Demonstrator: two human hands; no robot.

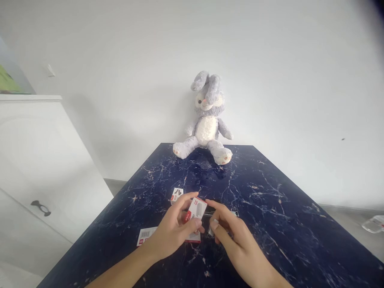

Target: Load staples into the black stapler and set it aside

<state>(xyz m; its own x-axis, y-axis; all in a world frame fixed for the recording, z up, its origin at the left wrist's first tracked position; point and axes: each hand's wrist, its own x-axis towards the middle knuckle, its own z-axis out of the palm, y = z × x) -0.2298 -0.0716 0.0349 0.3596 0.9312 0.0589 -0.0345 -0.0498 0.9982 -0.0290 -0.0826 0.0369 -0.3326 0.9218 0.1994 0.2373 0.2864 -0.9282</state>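
Note:
My left hand [177, 226] grips a small red-and-white cardboard box [196, 210], tilted, between thumb and fingers. A grey bar is printed on the box's face. My right hand [232, 230] is just to the right, its index fingertip at or very near the box's upper corner. Its thumb and fingers pinch a small pale or silvery piece [212, 229], mostly hidden and too small to name. Beneath my left hand lies another red-edged white box [193, 239], partly covered. Behind that hand stands a small white box [177, 194] with a dark picture on it.
Left of my left wrist lies a white box or card [146, 235] with a barcode. A thin clear item [235, 214] shows behind my right hand. At the far edge of the dark marbled table [255, 180] sits a grey plush rabbit [207, 124]. A white cabinet [45, 160] is at left.

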